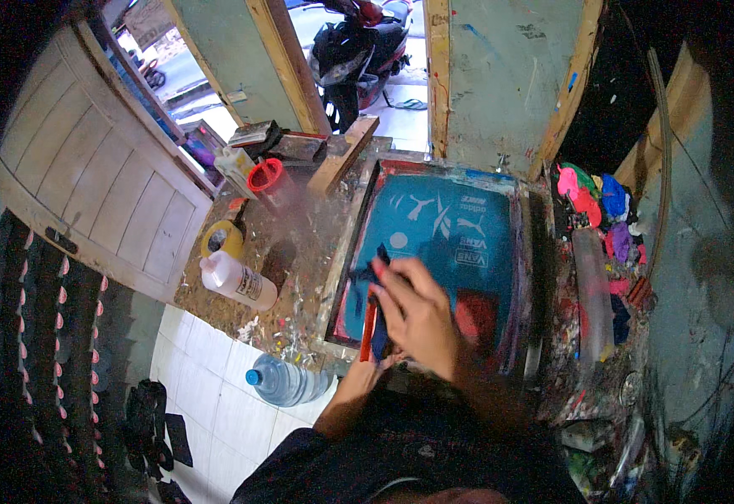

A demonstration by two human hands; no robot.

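One wide fisheye view, from the person's head, looks down at close range on the hands (424, 317) and worktop (299, 270). Its upper part reaches a motorbike (343, 57) farther off.

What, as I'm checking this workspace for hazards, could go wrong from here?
The pale bottle sits close to the edge of the table, so a knock might send it over. The open red container could tip if bumped. The right hand is over the teal screen, with a red strip beside it; a slip might scuff the surface.
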